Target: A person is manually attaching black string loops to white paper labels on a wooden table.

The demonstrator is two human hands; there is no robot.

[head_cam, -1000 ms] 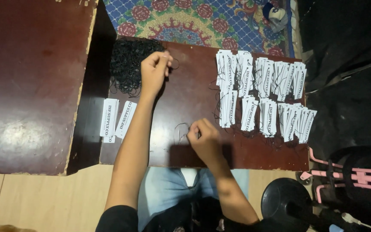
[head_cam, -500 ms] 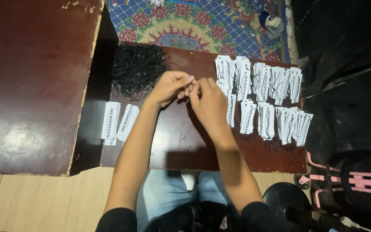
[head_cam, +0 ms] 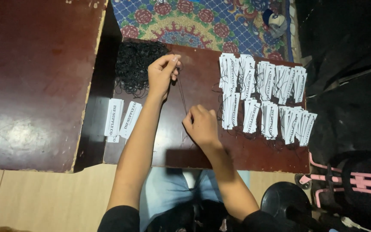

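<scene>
My left hand (head_cam: 162, 74) is raised at the edge of a tangled pile of black strings (head_cam: 136, 65), with its fingertips pinched on one thin black string (head_cam: 182, 95). That string runs taut down to my right hand (head_cam: 201, 125), which pinches its other end just above the dark wooden table (head_cam: 172, 148). To the right of my right hand lie rows of white paper tags (head_cam: 265, 96) with black strings on them. Two loose stacks of white tags (head_cam: 121, 119) rest left of my left forearm.
A larger reddish-brown table (head_cam: 35, 81) adjoins on the left. A patterned rug (head_cam: 198, 21) lies beyond the table. A pink-framed cart (head_cam: 348, 182) and a black round stool (head_cam: 286, 204) stand at the lower right. Dark cloth covers the right side.
My hands were together near the tags half a second ago. They have now pulled apart, the left toward the string pile and the right down toward me, stretching one string between them.
</scene>
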